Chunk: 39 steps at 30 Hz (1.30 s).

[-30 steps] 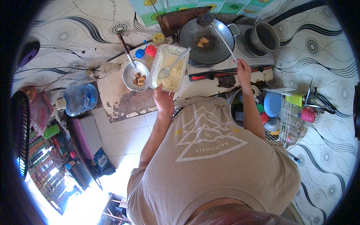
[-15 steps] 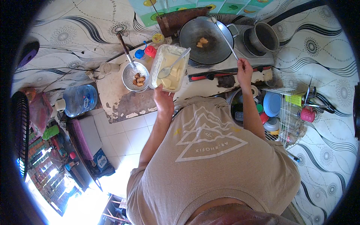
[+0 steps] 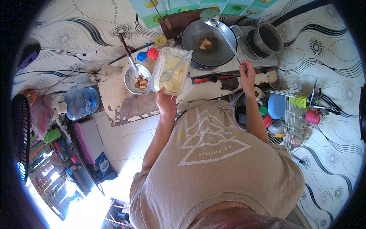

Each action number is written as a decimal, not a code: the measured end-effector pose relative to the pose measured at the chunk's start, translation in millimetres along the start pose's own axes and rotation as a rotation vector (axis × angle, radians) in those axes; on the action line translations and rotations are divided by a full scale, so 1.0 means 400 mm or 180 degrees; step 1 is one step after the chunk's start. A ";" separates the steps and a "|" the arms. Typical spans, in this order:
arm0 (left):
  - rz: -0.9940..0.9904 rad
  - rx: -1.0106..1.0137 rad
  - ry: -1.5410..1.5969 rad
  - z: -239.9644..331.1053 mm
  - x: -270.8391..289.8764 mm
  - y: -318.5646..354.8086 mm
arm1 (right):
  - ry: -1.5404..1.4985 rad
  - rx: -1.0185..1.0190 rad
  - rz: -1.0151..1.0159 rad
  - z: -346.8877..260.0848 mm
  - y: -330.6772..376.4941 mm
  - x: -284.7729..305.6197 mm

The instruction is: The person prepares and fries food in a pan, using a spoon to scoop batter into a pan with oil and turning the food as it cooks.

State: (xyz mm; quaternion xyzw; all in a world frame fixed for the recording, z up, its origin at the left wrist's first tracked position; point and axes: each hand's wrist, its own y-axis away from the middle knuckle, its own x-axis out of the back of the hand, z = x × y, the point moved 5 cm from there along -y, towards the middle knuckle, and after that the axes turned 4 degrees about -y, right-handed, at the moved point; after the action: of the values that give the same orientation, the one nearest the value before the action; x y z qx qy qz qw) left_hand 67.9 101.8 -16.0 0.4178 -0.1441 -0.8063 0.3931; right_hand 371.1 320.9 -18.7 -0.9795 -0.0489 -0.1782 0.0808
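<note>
My left hand (image 3: pixel 166 104) grips the near edge of a rectangular plastic container (image 3: pixel 157 76). Pale batter and several cut pieces lie in it, with a metal spoon (image 3: pixel 177 67) resting across the top. In my right hand (image 3: pixel 247 74) is the long handle of a skimmer (image 3: pixel 209 15), whose perforated head is raised over the far rim of the wok (image 3: pixel 190 40). A few golden fried pieces (image 3: pixel 205 44) sit in the middle of the wok. Left of the container, a perforated strainer (image 3: pixel 131 74) with a long handle holds several browned pieces (image 3: pixel 141 82).
The wok stands on a gas stove (image 3: pixel 228 70), with a small saucepan (image 3: pixel 268 38) at its right. Bottles with red (image 3: pixel 153 52) and blue (image 3: pixel 142 56) caps stand behind the container. A wire dish rack (image 3: pixel 291 122) is at my right; a large water jug (image 3: pixel 82 103) is at far left.
The skimmer's head has turned, so its perforated face now shows above the wok's far rim. My left hand and the container have barely moved.
</note>
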 end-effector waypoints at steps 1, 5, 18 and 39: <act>0.0011 -0.0005 -0.0009 0.000 -0.003 0.002 | 0.0065 0.0030 0.0034 0.004 0.002 0.003; 0.0001 -0.0001 -0.0021 0.003 -0.006 0.007 | 0.0349 0.0314 0.0152 -0.001 0.005 0.007; 0.0002 -0.0003 -0.0029 -0.003 0.001 0.015 | 0.0678 0.0013 0.0065 -0.020 0.006 0.004; 0.0054 0.0009 -0.0077 0.000 0.009 0.028 | 0.1898 0.0211 -0.0564 0.017 0.031 -0.082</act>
State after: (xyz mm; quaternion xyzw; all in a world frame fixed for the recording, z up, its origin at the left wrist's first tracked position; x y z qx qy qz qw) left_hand 72.4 92.0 -11.8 0.4074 -0.1535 -0.8077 0.3976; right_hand 344.5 307.9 -38.4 -0.8728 -0.1141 -0.4623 0.1075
